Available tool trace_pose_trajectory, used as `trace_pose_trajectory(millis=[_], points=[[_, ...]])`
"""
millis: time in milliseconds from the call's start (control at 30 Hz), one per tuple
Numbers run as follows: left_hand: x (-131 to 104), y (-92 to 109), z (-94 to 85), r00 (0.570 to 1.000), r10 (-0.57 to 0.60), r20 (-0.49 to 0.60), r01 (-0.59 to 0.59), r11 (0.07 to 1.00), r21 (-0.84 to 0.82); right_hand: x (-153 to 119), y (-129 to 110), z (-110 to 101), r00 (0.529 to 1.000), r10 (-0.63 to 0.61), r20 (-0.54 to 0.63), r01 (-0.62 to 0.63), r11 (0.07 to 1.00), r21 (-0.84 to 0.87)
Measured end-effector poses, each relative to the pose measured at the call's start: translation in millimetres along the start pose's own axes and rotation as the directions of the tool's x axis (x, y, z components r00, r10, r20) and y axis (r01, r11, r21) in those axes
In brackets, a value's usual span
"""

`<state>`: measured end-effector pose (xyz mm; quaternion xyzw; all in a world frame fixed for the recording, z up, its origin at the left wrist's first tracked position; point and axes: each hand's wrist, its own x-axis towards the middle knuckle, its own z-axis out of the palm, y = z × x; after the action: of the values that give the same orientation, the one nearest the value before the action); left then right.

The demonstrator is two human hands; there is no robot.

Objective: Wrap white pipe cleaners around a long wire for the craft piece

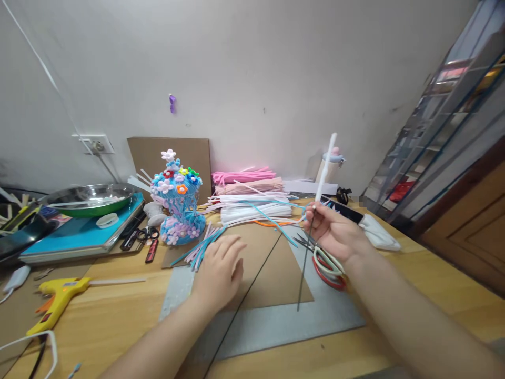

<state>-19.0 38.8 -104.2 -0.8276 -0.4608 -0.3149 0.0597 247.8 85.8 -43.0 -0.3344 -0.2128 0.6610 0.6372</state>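
Wooden desk point(114, 316); grey mat point(292, 329) on it, cardboard sheet point(252, 250) on that, could slide if a forearm drags it. Flower-covered ornament point(179, 196) beyond left hand point(219, 271), might topple if knocked. Left grip: fingers loosely curled, seemingly empty, by the blue-and-pink strips point(203, 246); a brush could scatter them. Right hand point(333, 229): grip pinched at fingertips on white fuzzy stem point(325, 167) and dark stick point(304, 268), raised above mat. Join hidden; slack pinch could let either slip. Scissors point(327, 271) just beside, blades bare: nick risk. Second dark stick point(252, 287) across cardboard, could roll if bumped.
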Motion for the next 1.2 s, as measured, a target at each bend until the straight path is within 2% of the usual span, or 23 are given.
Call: trace_pose_trajectory(millis=[67,133,333,500,667,833,1000,1100,1200], points=[[10.8,-16.5,7.0,0.99,-0.11,0.09,0.108,0.994,0.022,11.4,-11.5,-11.3,0.999,0.036,0.003,-0.035,0.996,-0.083],[25.8,-34.4,16.3,0.98,-0.164,0.113,0.162,0.986,0.033,16.5,-12.4,-21.5,0.994,0.111,0.01,-0.108,0.981,-0.159],[85.9,-85.8,50.6,0.947,-0.306,0.095,0.294,0.948,0.12,16.1,23.4,-38.3,0.942,0.336,0.017,-0.321,0.911,-0.259],[125.8,-109.9,71.9,0.929,-0.364,0.065,0.341,0.913,0.225,23.8,42.7,-42.3,0.936,0.348,0.044,-0.328,0.913,-0.244],[140.5,-124.5,83.5,0.921,-0.379,0.086,0.348,0.902,0.254,28.7,50.0,-54.7,0.945,0.318,0.075,-0.296,0.93,-0.217],[143.5,-128.7,82.4,0.91,-0.388,0.145,0.364,0.916,0.17,28.3,53.0,-61.7,0.955,0.287,0.067,-0.269,0.942,-0.201],[145.7,-113.3,83.2,0.897,-0.384,0.219,0.4,0.916,-0.034,29.7,54.4,-62.8,0.969,0.243,0.041,-0.233,0.957,-0.173],[148.0,-98.2,94.9,0.874,-0.417,0.248,0.466,0.865,-0.186,29.9,56.5,-63.0,0.971,0.239,0.031,-0.231,0.959,-0.162],[153.0,-83.5,105.7,0.855,-0.461,0.237,0.518,0.776,-0.359,29.5,57.3,-62.3,0.971,0.237,0.03,-0.23,0.961,-0.155]])
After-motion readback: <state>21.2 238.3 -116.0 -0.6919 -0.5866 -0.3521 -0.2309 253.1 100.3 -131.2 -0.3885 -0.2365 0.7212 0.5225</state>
